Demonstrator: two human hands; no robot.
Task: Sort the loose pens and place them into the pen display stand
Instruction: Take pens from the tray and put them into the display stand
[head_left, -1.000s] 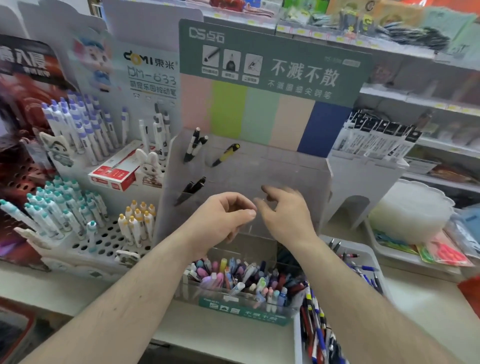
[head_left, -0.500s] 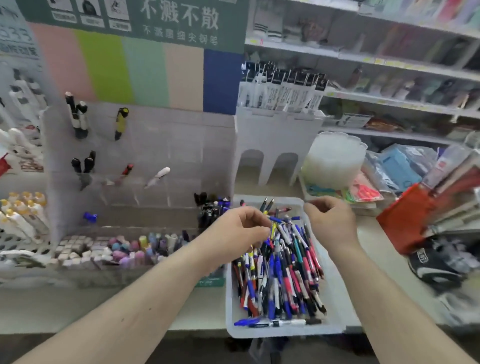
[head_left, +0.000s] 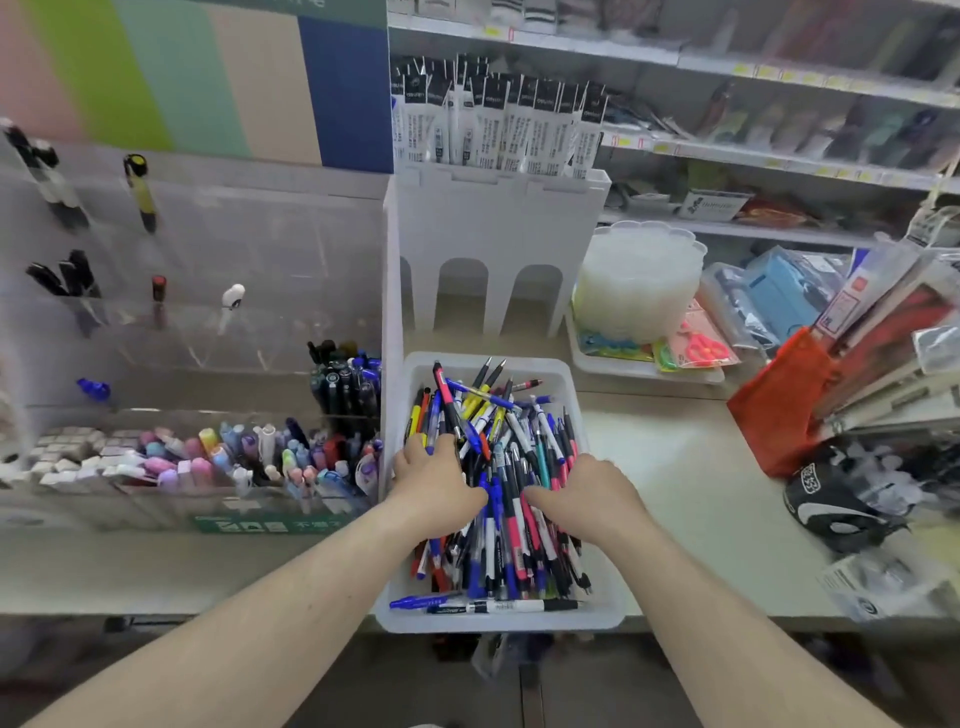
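White plastic tray (head_left: 571, 387) on the bench (head_left: 691, 467), and it is heaped: your loose pens (head_left: 511, 467) lie crossed over one another in every direction, so what you lift will likely drag its neighbours. Pull fast and a tangled pen could flip over the low rim onto the bench or off the front edge, which the tray slightly overhangs. Grab a mixed fistful and you risk slotting blue, black and pink barrels together, which defeats the sorting.

Your left hand (head_left: 436, 488) sits on the left side of the heap, knuckles up, fingers (head_left: 415, 449) curled down among the barrels; whether they have closed on one I cannot tell. Your right hand (head_left: 584, 501) rests on the right side, its fingers reaching left across the pens, grip likewise hidden. Pens run under both palms and between them.

The clear pen display stand (head_left: 208, 291) stands just left of the tray, most of its slots unfilled.
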